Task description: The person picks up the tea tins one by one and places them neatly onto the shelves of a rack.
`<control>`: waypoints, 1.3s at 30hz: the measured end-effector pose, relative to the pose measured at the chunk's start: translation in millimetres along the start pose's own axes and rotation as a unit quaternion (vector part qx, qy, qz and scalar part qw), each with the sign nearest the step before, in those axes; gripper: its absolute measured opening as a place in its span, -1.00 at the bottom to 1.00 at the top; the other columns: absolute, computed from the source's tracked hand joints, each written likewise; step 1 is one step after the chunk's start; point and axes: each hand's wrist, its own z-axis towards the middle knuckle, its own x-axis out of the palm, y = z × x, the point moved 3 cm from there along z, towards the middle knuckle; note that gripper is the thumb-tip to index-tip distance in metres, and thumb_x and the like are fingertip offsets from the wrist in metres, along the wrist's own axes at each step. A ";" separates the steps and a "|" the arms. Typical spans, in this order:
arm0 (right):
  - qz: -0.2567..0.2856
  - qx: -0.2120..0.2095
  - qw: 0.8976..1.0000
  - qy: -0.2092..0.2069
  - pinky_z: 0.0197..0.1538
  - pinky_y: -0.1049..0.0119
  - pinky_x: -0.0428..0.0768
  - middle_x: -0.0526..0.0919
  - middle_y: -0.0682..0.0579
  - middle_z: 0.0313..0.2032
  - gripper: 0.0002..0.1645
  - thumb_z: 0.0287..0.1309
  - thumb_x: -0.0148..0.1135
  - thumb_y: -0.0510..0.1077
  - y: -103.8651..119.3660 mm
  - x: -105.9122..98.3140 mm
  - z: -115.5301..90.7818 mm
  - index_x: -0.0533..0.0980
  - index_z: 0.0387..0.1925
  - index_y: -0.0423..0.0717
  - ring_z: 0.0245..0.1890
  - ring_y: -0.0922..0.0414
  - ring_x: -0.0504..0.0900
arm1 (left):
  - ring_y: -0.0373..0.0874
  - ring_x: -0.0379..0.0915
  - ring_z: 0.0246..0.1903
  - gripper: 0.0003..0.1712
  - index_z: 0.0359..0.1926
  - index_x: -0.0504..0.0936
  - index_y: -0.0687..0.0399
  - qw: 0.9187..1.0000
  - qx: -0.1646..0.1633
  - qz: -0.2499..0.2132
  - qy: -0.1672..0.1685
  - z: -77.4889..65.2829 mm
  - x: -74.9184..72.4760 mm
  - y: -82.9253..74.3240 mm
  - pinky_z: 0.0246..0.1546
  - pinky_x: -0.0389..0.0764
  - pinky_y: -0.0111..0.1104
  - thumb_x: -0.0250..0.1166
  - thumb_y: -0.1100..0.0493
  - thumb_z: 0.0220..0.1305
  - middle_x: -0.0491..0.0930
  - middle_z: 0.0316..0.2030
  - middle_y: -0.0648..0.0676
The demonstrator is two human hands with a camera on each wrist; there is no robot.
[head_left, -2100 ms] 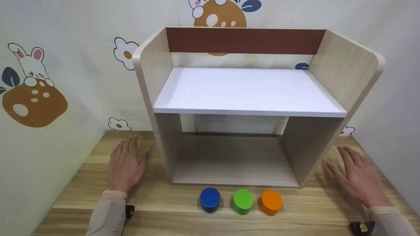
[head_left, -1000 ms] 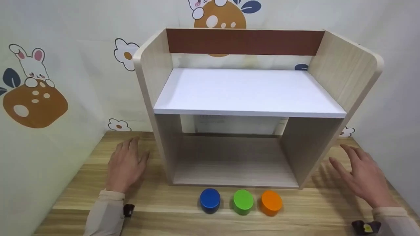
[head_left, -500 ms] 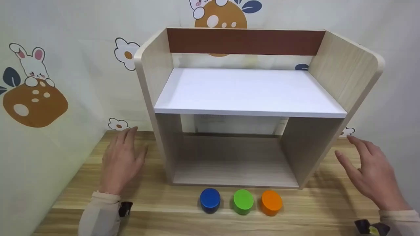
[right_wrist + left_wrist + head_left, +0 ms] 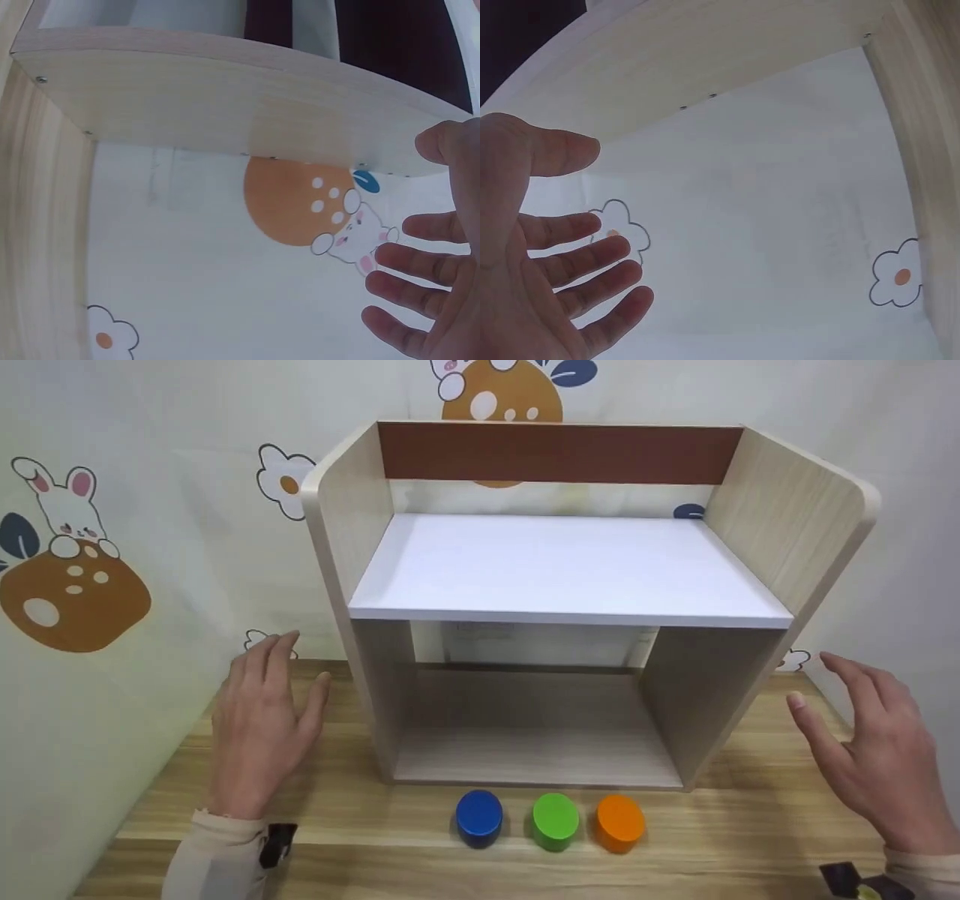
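Note:
My left hand (image 4: 259, 727) hovers left of the shelf unit, fingers extended and thumb apart, holding nothing. On the other side, my right hand (image 4: 881, 750) is raised over the table with its fingers spread and nothing in them. Between the hands stands the two-tier shelf unit (image 4: 570, 570), with pale wood sides and a white upper board. Three short round pieces sit in a row before it: a blue cylinder (image 4: 479, 817), a green cylinder (image 4: 556, 820) and an orange cylinder (image 4: 620, 822). Both wrist views show a bare palm beside the unit's side panel.
The wood-grain table (image 4: 360, 855) runs under the unit and the cylinders. Behind it rises a pale wall (image 4: 202, 547) printed with rabbits, flowers and orange fruit. A brown rail (image 4: 555, 454) crosses the unit's top back.
Both hands have lifted from near the tabletop and moved outward, away from the unit. The right hand has shifted further right. The cylinders and shelf unit stay in place.

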 end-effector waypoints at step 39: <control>0.026 -0.016 0.996 -0.089 0.03 0.55 0.19 0.60 -0.38 -0.06 -0.33 0.07 0.42 0.00 38.5 -7.9 13.9 0.53 0.09 -0.40 -0.13 -0.33 0.53 | 0.35 0.40 -0.02 -0.41 0.22 0.49 0.39 0.989 0.080 -0.030 -0.120 0.3 -34.3 -70.7 -0.07 0.44 0.12 0.21 0.03 0.35 0.52 0.07 0.40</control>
